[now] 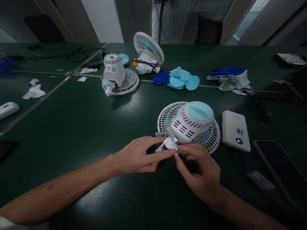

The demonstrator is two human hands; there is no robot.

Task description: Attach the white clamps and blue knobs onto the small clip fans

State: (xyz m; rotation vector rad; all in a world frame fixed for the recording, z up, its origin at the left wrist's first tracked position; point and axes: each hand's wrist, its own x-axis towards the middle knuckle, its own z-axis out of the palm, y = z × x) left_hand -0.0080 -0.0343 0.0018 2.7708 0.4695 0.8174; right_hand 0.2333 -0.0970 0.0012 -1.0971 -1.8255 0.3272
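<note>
A small white fan (pixel 182 127) lies face down on its round grille, its vented motor housing and light-blue cap tilted up. At its near side is a white clip (pixel 169 143), joined to the fan's body. My left hand (pixel 141 155) holds this clip from the left, with thumb and forefinger on either side of it. My right hand (pixel 200 169) pinches the clip's right end between thumb and fingertips. Whether a small part sits inside that pinch is hidden by the fingers. A pale cord runs along the housing just above the clip.
Behind stand two more fans, one face down (pixel 115 73) and one upright (pixel 148 52). Light-blue fan blades (pixel 183 79) and blue-and-white gloves (pixel 229 78) lie at the back. To the right are a white power bank (pixel 235 131) and a dark phone (pixel 280 169). Paper scraps (pixel 35 91) lie left.
</note>
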